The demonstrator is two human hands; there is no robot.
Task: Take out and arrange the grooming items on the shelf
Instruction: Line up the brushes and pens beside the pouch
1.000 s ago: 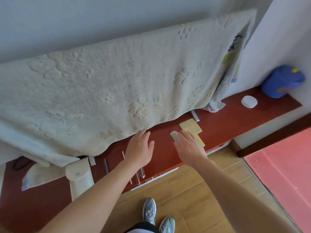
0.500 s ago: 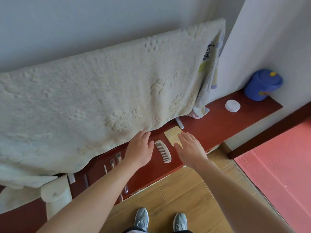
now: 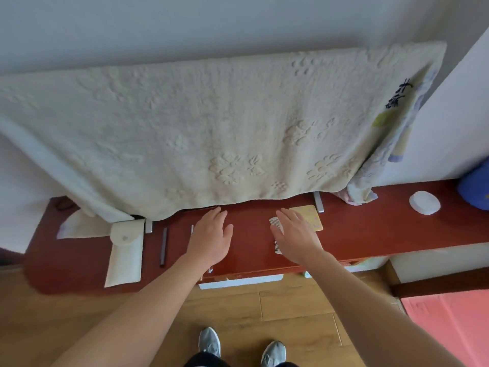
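A dark red shelf runs along the wall. On it lie a white pouch at the left, a thin dark tool, a white comb and a yellow card-like mirror. My left hand hovers flat and open over the shelf's middle, covering some small metal tools. My right hand is open too, spread over the comb and the mirror's left edge. Neither hand holds anything.
A large cream towel hangs over the shelf's back, hiding part of it. A white round lid and a blue container sit at the right. A metal tool pokes out under the towel. Wooden floor and my shoes lie below.
The view swung left, showing more of the shelf's left end. My right hand shifted left from the yellow mirror to over the comb. My left hand stayed open over the shelf.
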